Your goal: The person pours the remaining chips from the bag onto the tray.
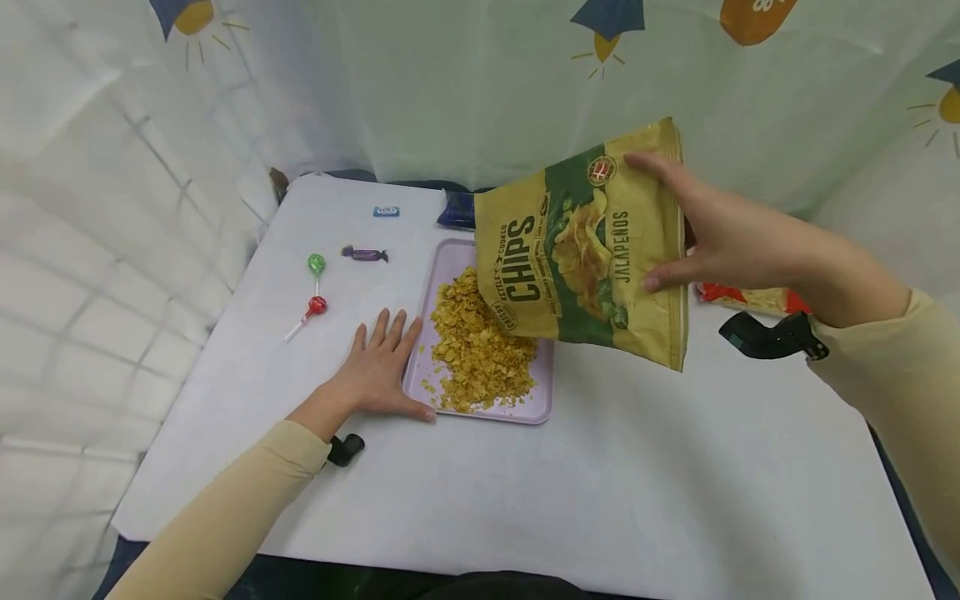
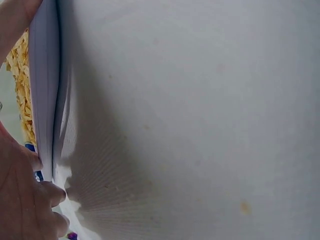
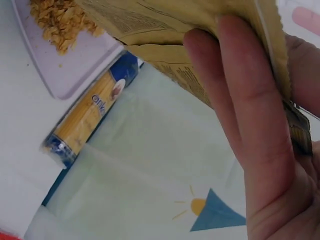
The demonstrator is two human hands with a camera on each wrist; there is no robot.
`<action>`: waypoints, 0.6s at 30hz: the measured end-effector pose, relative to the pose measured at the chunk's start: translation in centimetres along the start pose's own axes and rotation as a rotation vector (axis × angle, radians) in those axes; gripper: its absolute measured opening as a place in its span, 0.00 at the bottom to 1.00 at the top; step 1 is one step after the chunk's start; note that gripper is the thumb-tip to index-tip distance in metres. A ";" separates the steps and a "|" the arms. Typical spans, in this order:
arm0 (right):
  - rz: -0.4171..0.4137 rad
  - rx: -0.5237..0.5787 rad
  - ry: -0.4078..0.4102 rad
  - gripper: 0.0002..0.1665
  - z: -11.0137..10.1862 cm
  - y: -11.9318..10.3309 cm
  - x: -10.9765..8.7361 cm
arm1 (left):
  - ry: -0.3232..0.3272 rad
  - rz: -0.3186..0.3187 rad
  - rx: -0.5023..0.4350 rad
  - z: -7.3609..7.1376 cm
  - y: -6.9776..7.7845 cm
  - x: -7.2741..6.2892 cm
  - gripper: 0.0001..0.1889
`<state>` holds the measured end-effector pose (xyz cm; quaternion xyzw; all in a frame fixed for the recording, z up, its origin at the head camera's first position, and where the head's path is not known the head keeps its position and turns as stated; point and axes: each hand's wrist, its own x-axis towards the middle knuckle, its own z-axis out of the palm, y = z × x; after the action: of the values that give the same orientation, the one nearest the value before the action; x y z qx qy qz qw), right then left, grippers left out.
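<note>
My right hand (image 1: 731,229) grips a gold and green bag of jalapeño chips (image 1: 585,250) by its right end, thumb on the printed front and fingers behind it in the right wrist view. The bag is held tilted, its left end low over a pale purple tray (image 1: 545,400). A heap of crushed yellow chips (image 1: 483,358) lies on the tray, partly hidden by the bag. At the tray's left near corner, my left hand (image 1: 378,371) has its fingers spread, with the thumb along the near edge and fingertips by the left side.
Left of the tray lie a green lollipop (image 1: 317,264), a red lollipop (image 1: 317,305), a purple wrapped candy (image 1: 365,253) and a small blue packet (image 1: 386,212). Behind the tray is a spaghetti pack (image 3: 92,110). A red and yellow packet (image 1: 761,298) sits partly behind my right arm.
</note>
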<state>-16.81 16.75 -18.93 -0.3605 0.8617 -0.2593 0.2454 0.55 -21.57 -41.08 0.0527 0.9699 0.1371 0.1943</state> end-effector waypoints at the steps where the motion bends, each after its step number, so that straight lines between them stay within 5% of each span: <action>1: 0.002 -0.018 -0.007 0.74 0.0 -0.2 0.0 | 0.000 -0.001 -0.001 0.0 0.0 0.0 0.77; 18: 0.021 -0.052 -0.044 0.75 -0.4 -1.3 -0.1 | 0.006 0.002 0.001 0.1 -0.2 0.0 0.78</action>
<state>-16.36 16.15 -17.78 -0.3631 0.8665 -0.2262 0.2574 0.60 -21.73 -41.26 0.0531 0.9705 0.1370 0.1911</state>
